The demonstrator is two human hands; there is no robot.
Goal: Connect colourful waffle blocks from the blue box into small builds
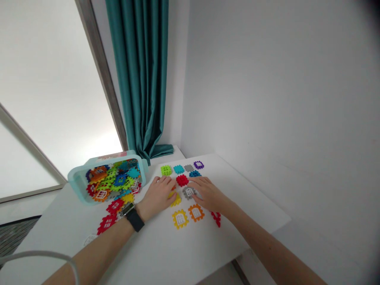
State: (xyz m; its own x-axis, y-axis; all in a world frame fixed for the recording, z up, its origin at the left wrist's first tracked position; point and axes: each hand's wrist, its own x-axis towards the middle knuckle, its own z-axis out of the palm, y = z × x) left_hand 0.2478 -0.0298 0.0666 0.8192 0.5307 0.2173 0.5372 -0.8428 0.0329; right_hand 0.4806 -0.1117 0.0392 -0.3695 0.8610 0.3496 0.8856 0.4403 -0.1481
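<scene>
My left hand (pixel 158 194), with a dark watch (pixel 133 217) on its wrist, lies palm down on the table. Its fingers are apart from the thumb and partly cover an orange piece; a yellow interlocking tile (pixel 176 199) is by the thumb. Opposite it, my right hand (pixel 210 194) has its fingers stretched out and the thumb apart. These fingertips reach between a red tile (pixel 182 180) and a blue tile (pixel 195 173), above a grey window tile (pixel 189 193). Whether they touch any of these, I cannot tell. Part of a red triangular piece (pixel 216 219) shows below the right wrist.
A light-blue bin (pixel 77 187) full of colourful tiles lies tipped on the left, with red tiles (pixel 107 223) spilled in front. Green (pixel 166 170), turquoise (pixel 178 169) and purple (pixel 198 164) tiles lie at the back; yellow (pixel 180 219) and orange (pixel 196 212) ones nearer. A wall (pixel 267 118) borders the right.
</scene>
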